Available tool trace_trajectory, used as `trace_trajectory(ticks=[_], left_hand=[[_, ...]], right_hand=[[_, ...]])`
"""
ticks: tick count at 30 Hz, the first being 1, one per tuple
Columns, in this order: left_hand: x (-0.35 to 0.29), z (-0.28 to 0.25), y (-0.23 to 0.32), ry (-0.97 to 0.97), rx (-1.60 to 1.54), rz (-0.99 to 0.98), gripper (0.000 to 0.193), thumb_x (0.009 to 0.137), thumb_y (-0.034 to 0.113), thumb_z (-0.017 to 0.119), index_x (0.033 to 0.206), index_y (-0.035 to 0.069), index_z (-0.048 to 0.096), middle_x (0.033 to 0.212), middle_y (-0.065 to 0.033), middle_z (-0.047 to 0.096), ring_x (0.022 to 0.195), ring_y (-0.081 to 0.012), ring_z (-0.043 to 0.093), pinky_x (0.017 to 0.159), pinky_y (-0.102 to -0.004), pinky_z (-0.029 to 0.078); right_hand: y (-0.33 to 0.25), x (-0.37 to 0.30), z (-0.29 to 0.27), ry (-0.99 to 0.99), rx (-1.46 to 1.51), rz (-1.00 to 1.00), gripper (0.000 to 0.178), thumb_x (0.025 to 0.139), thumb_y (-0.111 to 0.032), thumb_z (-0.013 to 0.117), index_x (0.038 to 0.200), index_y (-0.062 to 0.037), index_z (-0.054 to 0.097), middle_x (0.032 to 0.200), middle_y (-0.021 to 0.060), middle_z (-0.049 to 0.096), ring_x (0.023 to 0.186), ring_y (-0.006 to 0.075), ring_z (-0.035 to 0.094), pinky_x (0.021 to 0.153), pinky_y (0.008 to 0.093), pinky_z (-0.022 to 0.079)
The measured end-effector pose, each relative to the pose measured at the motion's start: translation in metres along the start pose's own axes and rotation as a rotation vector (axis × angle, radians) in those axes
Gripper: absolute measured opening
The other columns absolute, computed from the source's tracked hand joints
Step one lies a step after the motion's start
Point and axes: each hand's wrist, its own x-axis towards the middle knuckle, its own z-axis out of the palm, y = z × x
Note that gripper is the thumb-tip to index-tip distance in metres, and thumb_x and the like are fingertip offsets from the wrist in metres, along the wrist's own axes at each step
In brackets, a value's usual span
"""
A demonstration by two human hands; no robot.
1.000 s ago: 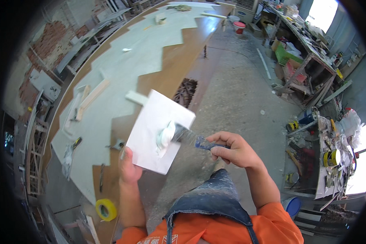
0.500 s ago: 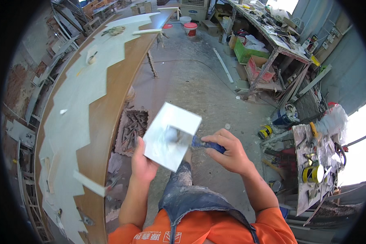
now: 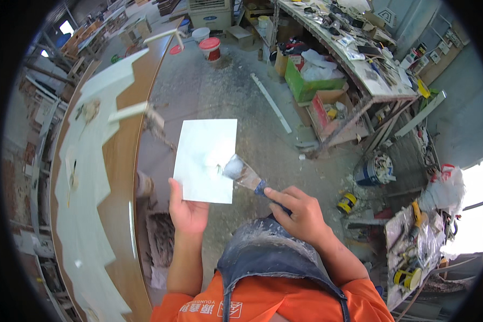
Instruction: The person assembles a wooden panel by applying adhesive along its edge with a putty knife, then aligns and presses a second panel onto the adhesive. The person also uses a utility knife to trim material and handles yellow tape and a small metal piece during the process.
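My left hand [image 3: 190,216] grips a flat white rectangular board [image 3: 201,147] at its near edge; the thumb shows at the left corner, the other fingers are hidden underneath. A small blob of white paste [image 3: 216,161] lies on the board. In my right hand [image 3: 301,213] is a putty knife [image 3: 248,178] with a blue handle, its fingers wrapped around it. The metal blade is smeared with pale paste, and its tip is over the board's right edge, beside the blob. I cannot tell whether blade and board touch.
At my left runs a long brown panel [image 3: 126,161] with a zigzag-edged white strip [image 3: 86,198] on it. A cluttered workbench [image 3: 378,80] stands far right, with a green crate [image 3: 306,91] beneath. Closer right are a small tool-covered table [image 3: 394,236] and a yellow-black can [image 3: 346,203]. A red-lidded bucket [image 3: 210,51] stands ahead.
The board has turned from a slant to nearly straight. The putty knife's blade has moved from the board's middle toward its right edge. My view has shifted, moving the long panel leftward.
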Motion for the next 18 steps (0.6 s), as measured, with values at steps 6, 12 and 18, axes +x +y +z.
trace_trajectory(ticks=[6, 12, 18], left_hand=[[0.218, 0.029, -0.025, 0.111, 0.175, 0.069, 0.059, 0.109, 0.043, 0.045, 0.151, 0.001, 0.041, 0.150, -0.0156, 0.052, 0.135, -0.0319, 0.054, 0.111, -0.0492, 0.048], [0.407, 0.061, 0.011, 0.157, 0.034, 0.246, 0.059, 0.106, 0.043, 0.053, 0.148, 0.003, 0.045, 0.148, -0.0127, 0.054, 0.132, -0.0307, 0.057, 0.106, -0.0483, 0.052], [0.543, 0.104, 0.072, 0.303, 0.043, 0.701, 0.064, 0.107, 0.041, 0.051, 0.155, 0.003, 0.037, 0.156, -0.0148, 0.046, 0.141, -0.0327, 0.047, 0.117, -0.0522, 0.039]], right_hand=[[0.125, 0.195, 0.009, -0.027, 0.031, 0.007, 0.036, 0.086, -0.008, 0.075, 0.122, -0.0126, 0.074, 0.089, 0.0091, 0.066, 0.070, 0.0277, 0.065, 0.063, 0.0362, 0.054], [0.247, 0.434, 0.017, -0.125, 0.129, -0.075, 0.041, 0.085, -0.011, 0.074, 0.125, -0.0150, 0.072, 0.088, 0.0103, 0.065, 0.076, 0.0324, 0.066, 0.066, 0.0399, 0.055], [0.336, 0.675, -0.011, -0.053, 1.108, 0.651, 0.043, 0.089, -0.009, 0.072, 0.130, -0.0011, 0.063, 0.079, -0.0013, 0.058, 0.056, 0.0044, 0.047, 0.048, 0.0204, 0.032]])
